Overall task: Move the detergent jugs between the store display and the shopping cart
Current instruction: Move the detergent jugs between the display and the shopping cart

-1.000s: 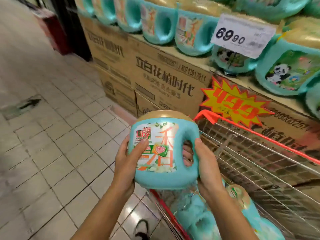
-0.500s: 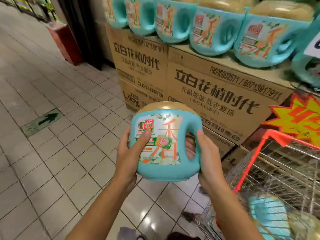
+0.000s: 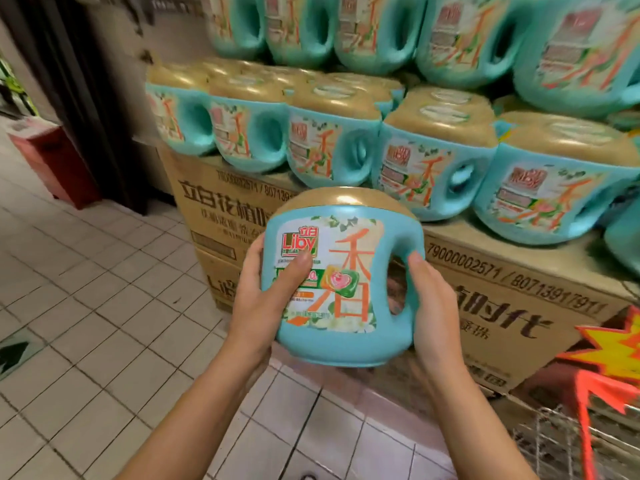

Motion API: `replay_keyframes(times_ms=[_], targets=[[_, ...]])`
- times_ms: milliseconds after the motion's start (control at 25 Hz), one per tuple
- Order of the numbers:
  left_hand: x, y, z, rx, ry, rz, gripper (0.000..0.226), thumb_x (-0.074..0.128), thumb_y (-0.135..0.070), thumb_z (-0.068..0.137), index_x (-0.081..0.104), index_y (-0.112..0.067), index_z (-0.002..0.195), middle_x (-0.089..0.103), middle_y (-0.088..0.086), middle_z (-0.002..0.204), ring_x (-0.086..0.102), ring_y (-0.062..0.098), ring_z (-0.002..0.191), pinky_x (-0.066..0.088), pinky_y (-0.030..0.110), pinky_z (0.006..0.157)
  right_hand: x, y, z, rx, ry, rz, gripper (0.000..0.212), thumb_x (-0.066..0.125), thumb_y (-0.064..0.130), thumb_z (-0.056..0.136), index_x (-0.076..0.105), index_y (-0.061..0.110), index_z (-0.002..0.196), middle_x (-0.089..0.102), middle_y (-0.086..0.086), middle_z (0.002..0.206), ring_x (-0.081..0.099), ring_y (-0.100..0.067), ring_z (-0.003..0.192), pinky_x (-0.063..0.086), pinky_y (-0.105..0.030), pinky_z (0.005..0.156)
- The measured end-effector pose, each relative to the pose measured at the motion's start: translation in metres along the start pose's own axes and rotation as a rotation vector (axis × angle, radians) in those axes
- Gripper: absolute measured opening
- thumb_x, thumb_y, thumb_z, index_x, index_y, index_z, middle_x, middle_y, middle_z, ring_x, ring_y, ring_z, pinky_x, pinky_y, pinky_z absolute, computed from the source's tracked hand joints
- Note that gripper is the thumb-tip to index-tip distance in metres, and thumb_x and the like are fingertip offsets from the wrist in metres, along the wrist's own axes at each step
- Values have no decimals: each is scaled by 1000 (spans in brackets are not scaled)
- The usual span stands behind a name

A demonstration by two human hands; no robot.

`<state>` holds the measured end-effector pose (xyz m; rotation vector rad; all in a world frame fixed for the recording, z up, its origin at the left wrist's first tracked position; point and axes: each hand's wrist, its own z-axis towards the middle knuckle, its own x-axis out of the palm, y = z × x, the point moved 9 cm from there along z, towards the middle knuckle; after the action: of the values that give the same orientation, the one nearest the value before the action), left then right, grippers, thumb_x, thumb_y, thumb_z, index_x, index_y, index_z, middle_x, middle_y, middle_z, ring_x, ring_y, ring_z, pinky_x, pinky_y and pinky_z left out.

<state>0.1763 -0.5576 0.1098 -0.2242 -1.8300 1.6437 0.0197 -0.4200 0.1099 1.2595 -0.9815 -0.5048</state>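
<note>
**Jug held in both grips before the display**

The left grip (image 3: 266, 296) is wrapped round the left flank of the detergent jug (image 3: 332, 282), with the thumb laid across the label and the fingers curled out of sight behind; the right grip (image 3: 433, 313) is closed on the moulded handle (image 3: 407, 268), thumb along its outer edge, the fingers hidden behind it; the jug is carried upright in mid-air at the centre of the frame, touching neither display nor cart.

The body is judged to be stiff moulded plastic, smooth and somewhat slick, and probably heavy if full; the handle loop is taken to be the proper hold, with a second hold low on the opposite wall to stop swinging; the broad gold lid (image 3: 343, 202) is better not lifted by, since its fastening cannot be seen.

Behind the jug, in the upper half of the frame, display jugs (image 3: 433, 168) are packed side by side in rows on stacked cardboard cartons (image 3: 519, 299), with a further tier above; little free room between them can be made out; a corner of the wire shopping cart (image 3: 571, 448) is seen at the lower right, beneath an orange starburst sign (image 3: 616, 351); pale floor tiles (image 3: 86, 341) fill the left, where a red bin (image 3: 55, 161) stands at the upper left.
</note>
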Motion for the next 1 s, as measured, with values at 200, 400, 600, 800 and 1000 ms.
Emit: replay_keyframes(times_ms=[200, 400, 600, 800, 1000], targets=[[46, -75, 89, 155, 277, 130, 101, 90, -51, 48, 43, -30, 135, 73, -2, 112, 72, 19, 97, 58, 26, 69, 40, 71, 69, -252, -20, -23, 24, 49, 25, 99, 73, 24, 94, 74, 11, 92, 68, -4, 87, 53, -24, 71], [82, -126, 160, 242, 407, 181, 94, 89, -45, 52, 46, -23, 133, 74, -8, 107, 73, 13, 93, 56, 19, 68, 69, 135, 118, -442, -66, -41, 23, 55, 37, 90, 76, 29, 95, 73, 3, 105, 65, -19, 108, 51, -37, 90], [136, -169, 224, 326, 547, 122, 81, 85, -42, 54, 53, -18, 125, 75, -1, 105, 74, 18, 92, 59, 27, 68, 73, 196, 159, -596, -294, -133, 27, 58, 41, 90, 58, 14, 90, 59, -7, 88, 57, -25, 84, 47, -43, 78], [198, -174, 281, 381, 545, 145, 88, 89, -46, 48, 56, -15, 122, 75, -2, 103, 73, 15, 91, 60, 32, 73, 59, 239, 204, -587, -332, -409, 36, 66, 46, 85, 52, 20, 105, 59, 4, 100, 58, -13, 95, 49, -40, 90], [248, -150, 323, 391, 580, 260, 90, 89, -39, 61, 40, -20, 134, 64, -13, 105, 66, 3, 94, 55, 16, 69, 41, 238, 237, -525, -262, -638, 84, 89, 36, 54, 50, 14, 125, 62, -2, 122, 62, -16, 111, 53, -35, 94]])
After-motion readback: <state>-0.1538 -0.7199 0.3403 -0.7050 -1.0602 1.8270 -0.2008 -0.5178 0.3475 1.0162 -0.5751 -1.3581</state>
